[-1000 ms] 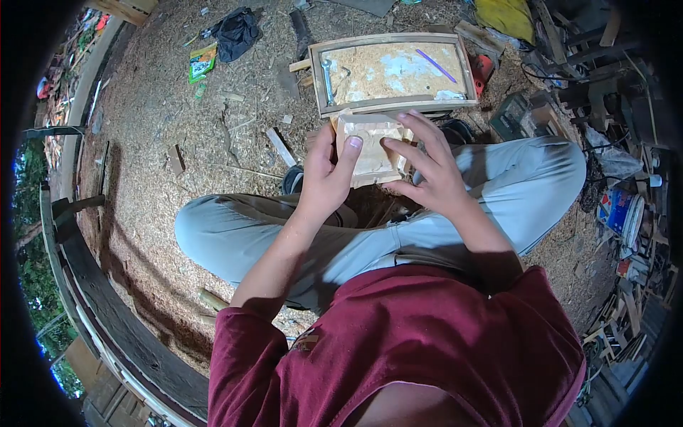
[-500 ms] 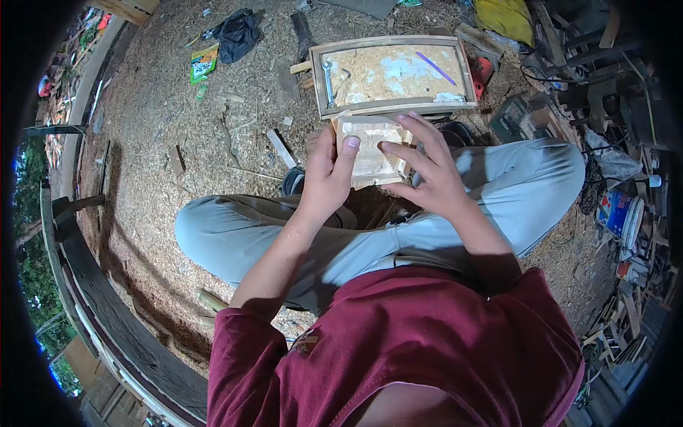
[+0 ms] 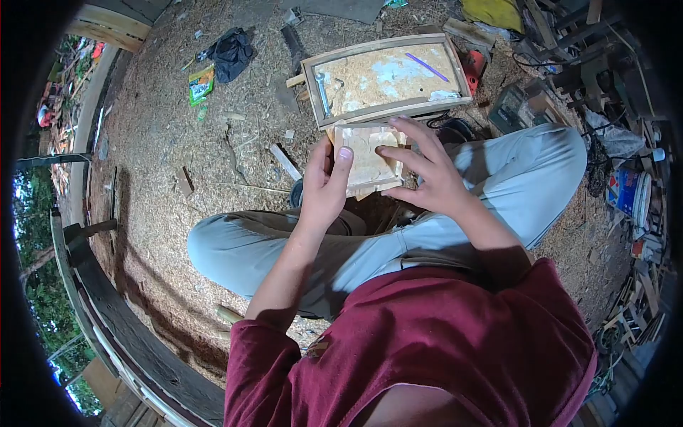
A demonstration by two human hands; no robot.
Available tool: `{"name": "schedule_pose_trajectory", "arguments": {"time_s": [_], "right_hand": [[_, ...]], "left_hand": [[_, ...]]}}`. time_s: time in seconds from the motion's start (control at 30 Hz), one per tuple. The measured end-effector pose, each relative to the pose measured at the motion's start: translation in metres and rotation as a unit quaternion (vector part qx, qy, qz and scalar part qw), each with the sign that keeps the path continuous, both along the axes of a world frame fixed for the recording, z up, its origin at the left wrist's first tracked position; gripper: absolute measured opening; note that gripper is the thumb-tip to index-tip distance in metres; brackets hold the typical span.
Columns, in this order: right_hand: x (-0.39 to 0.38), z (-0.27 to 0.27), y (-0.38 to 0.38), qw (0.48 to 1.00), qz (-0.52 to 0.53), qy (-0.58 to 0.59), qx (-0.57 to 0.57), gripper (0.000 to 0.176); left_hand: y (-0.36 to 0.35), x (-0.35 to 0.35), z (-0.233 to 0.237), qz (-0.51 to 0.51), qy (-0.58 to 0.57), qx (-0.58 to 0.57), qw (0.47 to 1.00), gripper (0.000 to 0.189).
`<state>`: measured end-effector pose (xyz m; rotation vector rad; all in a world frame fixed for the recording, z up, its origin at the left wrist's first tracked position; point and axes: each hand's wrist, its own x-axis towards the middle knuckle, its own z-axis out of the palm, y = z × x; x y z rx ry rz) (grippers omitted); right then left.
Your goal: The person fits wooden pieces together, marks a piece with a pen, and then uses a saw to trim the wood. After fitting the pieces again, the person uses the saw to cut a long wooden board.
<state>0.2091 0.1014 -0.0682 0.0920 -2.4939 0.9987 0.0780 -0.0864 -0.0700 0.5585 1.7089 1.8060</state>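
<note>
A small, pale wooden piece with raised edges (image 3: 364, 158) is held above my crossed legs. My left hand (image 3: 326, 181) grips its left side, thumb on the face and fingers behind. On the right side my right hand (image 3: 425, 171) touches it, the index finger on its inner face and the other fingers around its edge. Just beyond lies a framed wooden tray (image 3: 388, 112), with a wrench (image 3: 324, 94) at its left and a purple stick (image 3: 426, 67) at its upper right.
A black plastic bag (image 3: 231, 55) and a green-yellow packet (image 3: 201, 85) lie on the sawdust-covered ground at upper left. A red tool (image 3: 474, 69) is right of the tray. A white bucket (image 3: 641, 203) and wood scraps are at far right; a dark beam (image 3: 131, 320) runs along the left.
The camera view has shifted and turned slightly. The wooden piece is tilted a little differently, and both hands remain on it.
</note>
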Motion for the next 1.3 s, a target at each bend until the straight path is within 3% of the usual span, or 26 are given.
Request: {"name": "schedule_pose_trajectory", "arguments": {"time_s": [0.33,0.47,0.77,0.97,1.07,1.3], "right_hand": [[0.001,-0.001,0.0,1.0,-0.005,-0.002,-0.003,0.071],[0.0,-0.002,0.0,1.0,-0.007,0.0,0.004,0.072],[0.0,0.001,-0.001,1.0,-0.012,-0.007,0.01,0.072],[0.0,0.0,0.0,1.0,-0.012,-0.009,0.012,0.073],[-0.001,0.001,0.001,1.0,-0.012,-0.011,0.014,0.072],[0.0,0.0,0.002,1.0,-0.014,-0.007,0.011,0.071]], "left_hand": [[-0.004,-0.002,0.002,0.02,-0.079,-0.013,0.997,0.038],[-0.002,-0.004,0.002,0.011,-0.059,0.024,0.998,0.039],[-0.005,-0.006,-0.007,0.023,0.002,-0.01,1.0,0.036],[-0.003,-0.003,0.003,0.02,-0.03,0.008,0.999,0.036],[-0.007,-0.008,-0.001,0.009,0.038,-0.069,0.997,0.035],[-0.004,-0.007,-0.004,0.021,0.003,-0.014,1.0,0.035]]}}
